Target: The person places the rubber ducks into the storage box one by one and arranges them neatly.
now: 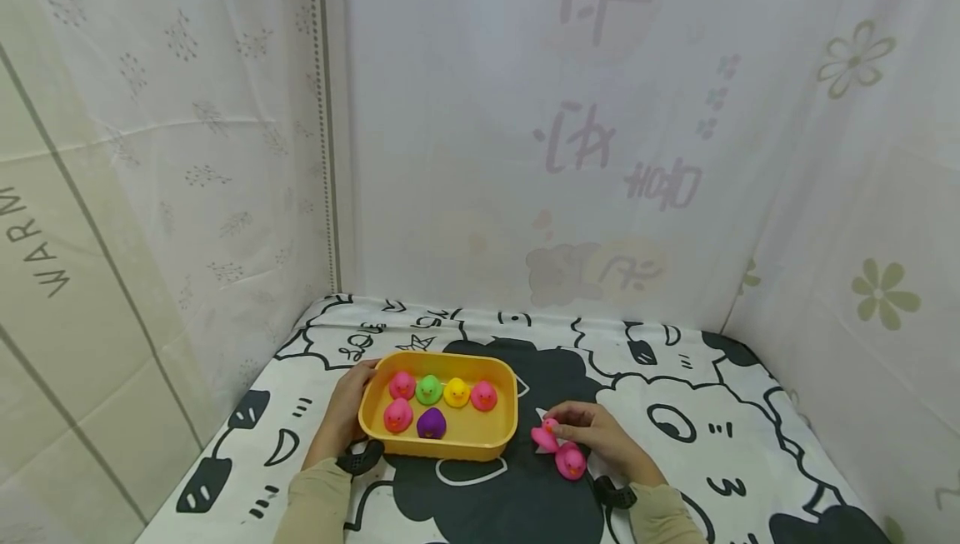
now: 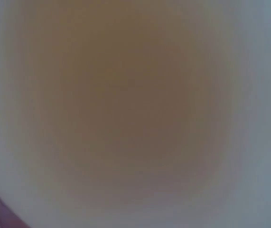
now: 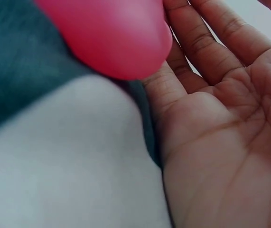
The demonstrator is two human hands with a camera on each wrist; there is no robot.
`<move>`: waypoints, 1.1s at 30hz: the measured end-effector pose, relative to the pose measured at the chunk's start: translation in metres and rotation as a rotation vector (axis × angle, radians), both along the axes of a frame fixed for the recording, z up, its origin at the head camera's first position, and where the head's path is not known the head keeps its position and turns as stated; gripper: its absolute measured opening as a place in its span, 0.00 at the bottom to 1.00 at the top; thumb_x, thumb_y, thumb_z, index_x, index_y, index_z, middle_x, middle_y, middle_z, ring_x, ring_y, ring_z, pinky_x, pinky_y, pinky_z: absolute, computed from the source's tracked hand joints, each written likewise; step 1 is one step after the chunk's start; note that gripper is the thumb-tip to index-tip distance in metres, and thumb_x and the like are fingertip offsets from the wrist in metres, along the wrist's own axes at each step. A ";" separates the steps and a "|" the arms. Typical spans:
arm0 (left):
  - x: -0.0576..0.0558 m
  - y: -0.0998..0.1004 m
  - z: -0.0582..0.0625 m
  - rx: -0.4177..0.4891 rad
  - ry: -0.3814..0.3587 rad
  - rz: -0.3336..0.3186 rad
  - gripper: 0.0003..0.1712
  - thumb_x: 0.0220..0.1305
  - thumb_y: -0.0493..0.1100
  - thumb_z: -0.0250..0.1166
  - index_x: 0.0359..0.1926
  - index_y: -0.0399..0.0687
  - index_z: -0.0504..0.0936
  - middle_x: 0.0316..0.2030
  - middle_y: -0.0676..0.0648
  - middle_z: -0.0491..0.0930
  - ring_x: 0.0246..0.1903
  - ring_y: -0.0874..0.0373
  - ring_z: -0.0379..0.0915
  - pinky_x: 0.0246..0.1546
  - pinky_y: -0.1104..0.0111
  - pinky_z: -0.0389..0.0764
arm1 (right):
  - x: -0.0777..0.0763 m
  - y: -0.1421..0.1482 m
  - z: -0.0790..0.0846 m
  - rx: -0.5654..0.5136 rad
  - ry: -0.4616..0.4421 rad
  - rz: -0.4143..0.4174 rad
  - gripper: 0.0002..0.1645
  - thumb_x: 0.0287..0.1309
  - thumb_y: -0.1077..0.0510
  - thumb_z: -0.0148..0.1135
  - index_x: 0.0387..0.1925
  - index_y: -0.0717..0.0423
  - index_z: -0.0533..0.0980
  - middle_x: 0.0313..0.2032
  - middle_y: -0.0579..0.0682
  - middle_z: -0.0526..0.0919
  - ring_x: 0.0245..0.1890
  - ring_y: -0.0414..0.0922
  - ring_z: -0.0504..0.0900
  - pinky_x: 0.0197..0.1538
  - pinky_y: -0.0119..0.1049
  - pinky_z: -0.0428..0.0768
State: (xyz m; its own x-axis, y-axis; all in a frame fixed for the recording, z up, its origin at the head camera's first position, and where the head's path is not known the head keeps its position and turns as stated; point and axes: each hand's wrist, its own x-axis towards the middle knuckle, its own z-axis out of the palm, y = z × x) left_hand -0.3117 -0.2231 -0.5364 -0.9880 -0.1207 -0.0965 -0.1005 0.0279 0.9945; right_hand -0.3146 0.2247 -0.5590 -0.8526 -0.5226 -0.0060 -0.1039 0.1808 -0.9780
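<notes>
A yellow tray (image 1: 480, 449) stands left of centre. My left hand (image 1: 347, 406) holds it at its left end, the fingertips partly hidden by the rim. Inside sit rubber ducks: a green one (image 1: 428, 389), a yellow one (image 1: 457, 392), a purple one (image 1: 431, 424) and several pink ones (image 1: 483, 396). To the right of the tray, my right hand (image 1: 592, 431) pinches a pink rubber duck (image 1: 545, 437) between thumb and fingers. A second pink duck (image 1: 571, 461) lies just in front, close to that hand. One duck's smooth pink body (image 3: 121, 38) shows large beside the palm in the right wrist view.
Under everything is a white cloth with black cartoon drawings (image 1: 480, 494). Pale printed curtains (image 1: 480, 127) enclose the table at the back and both sides. The left wrist view is only a brownish-yellow blur.
</notes>
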 end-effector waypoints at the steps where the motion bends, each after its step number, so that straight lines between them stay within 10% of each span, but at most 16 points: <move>1: 0.000 0.000 -0.001 -0.009 0.005 0.002 0.28 0.75 0.49 0.43 0.69 0.44 0.69 0.67 0.40 0.67 0.63 0.45 0.66 0.66 0.58 0.70 | 0.000 0.000 0.000 -0.002 0.011 0.003 0.17 0.65 0.56 0.65 0.52 0.58 0.81 0.47 0.55 0.85 0.46 0.50 0.79 0.51 0.41 0.80; 18: -0.010 0.005 -0.008 0.000 -0.002 0.001 0.29 0.72 0.50 0.45 0.68 0.44 0.70 0.67 0.41 0.68 0.62 0.45 0.68 0.67 0.54 0.69 | 0.001 -0.006 0.040 0.026 0.232 0.002 0.15 0.65 0.57 0.65 0.52 0.55 0.81 0.46 0.53 0.86 0.42 0.48 0.83 0.49 0.41 0.84; 33: -0.001 -0.001 -0.004 -0.006 0.008 0.017 0.29 0.74 0.49 0.43 0.69 0.42 0.69 0.67 0.39 0.68 0.63 0.44 0.67 0.66 0.56 0.69 | -0.015 -0.074 0.076 0.132 0.292 0.145 0.15 0.62 0.51 0.69 0.50 0.48 0.83 0.48 0.48 0.85 0.47 0.49 0.84 0.50 0.39 0.84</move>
